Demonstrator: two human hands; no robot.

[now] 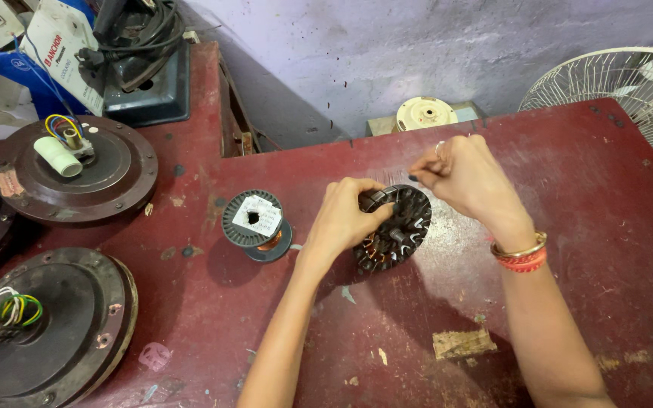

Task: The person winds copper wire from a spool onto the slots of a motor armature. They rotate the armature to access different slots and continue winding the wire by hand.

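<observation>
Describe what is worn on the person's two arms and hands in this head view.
Both arms are bare, with no sleeves in view. The right hand has a thin ring on one finger, and its wrist carries a gold-coloured bangle stacked with red-orange bangles. The left hand and its wrist show no jewellery, glove or band.

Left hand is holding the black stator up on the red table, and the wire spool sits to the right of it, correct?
Not quite. The head view shows the wire spool to the left of the stator, not the right. The left hand does hold the stator up on the red table.
</observation>
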